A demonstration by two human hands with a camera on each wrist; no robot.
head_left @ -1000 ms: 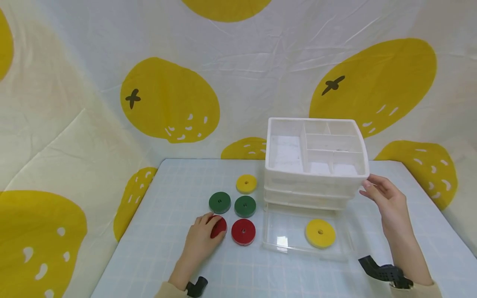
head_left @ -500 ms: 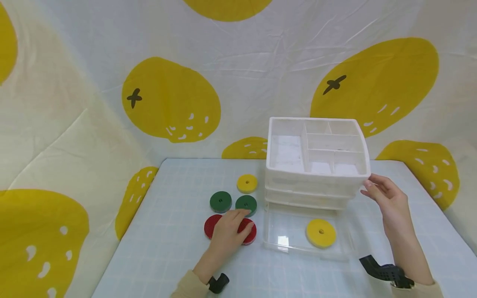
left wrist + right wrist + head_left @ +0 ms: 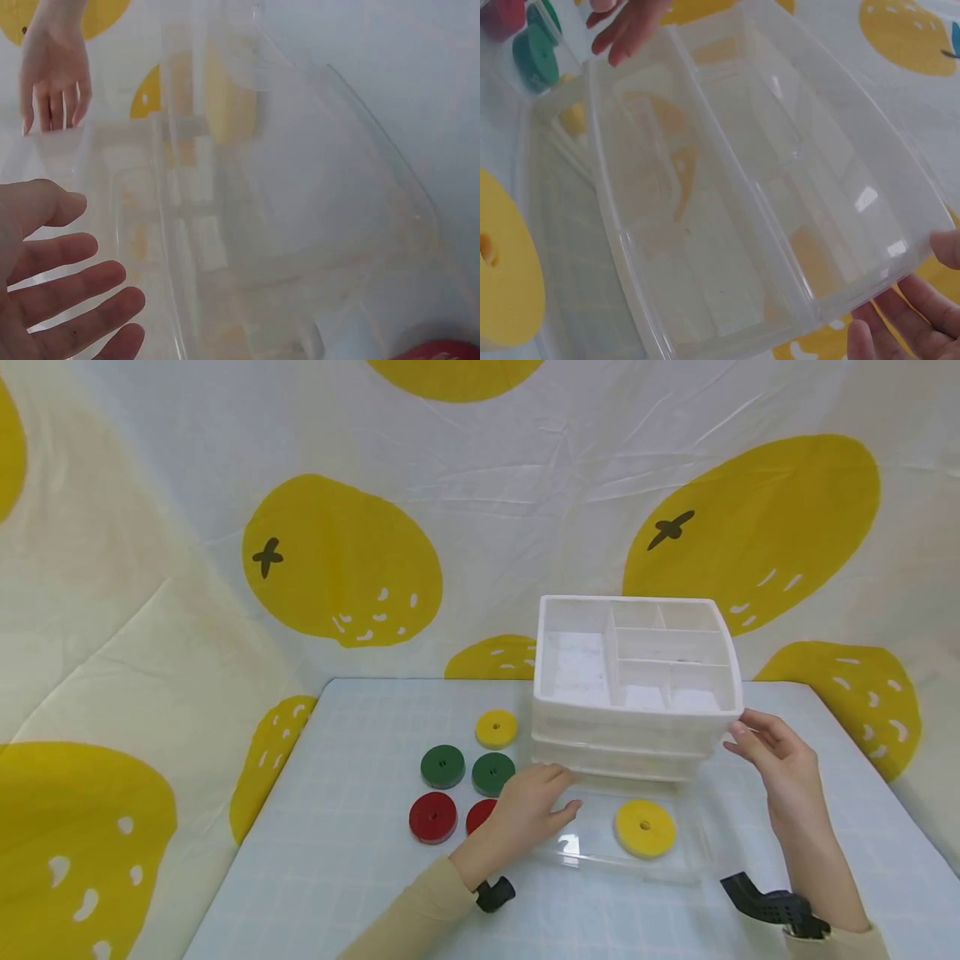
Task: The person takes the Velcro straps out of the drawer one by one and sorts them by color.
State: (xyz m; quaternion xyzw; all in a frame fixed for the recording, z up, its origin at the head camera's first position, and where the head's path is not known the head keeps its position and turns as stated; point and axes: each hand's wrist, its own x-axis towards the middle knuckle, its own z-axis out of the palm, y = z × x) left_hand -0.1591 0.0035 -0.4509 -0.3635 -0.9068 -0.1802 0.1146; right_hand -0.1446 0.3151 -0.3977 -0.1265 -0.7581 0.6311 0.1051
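My left hand (image 3: 532, 802), fingers spread and holding nothing, hovers over the left part of the clear pulled-out bottom drawer (image 3: 600, 856) in the head view. That drawer belongs to a white plastic organizer (image 3: 633, 727). A thick yellow disc (image 3: 654, 842) with a centre hole lies inside the drawer. My right hand (image 3: 783, 768) touches the organizer's right front corner, its fingers fairly straight; the right wrist view shows thumb and fingers (image 3: 915, 311) at that corner. One red disc (image 3: 427, 820) lies left of my left hand, which partly hides a second red disc (image 3: 477, 814).
Two green discs (image 3: 436, 774) lie behind the red ones, and a smaller yellow disc (image 3: 487, 737) sits farther back beside the organizer. The organizer's top has several open compartments (image 3: 573, 664). A patterned cloth (image 3: 510, 510) hangs behind the table (image 3: 337, 827).
My left hand has moved right, from the left red disc across the other red disc to above the drawer. The right hand has stayed at the organizer's corner; the discs lie where they were.
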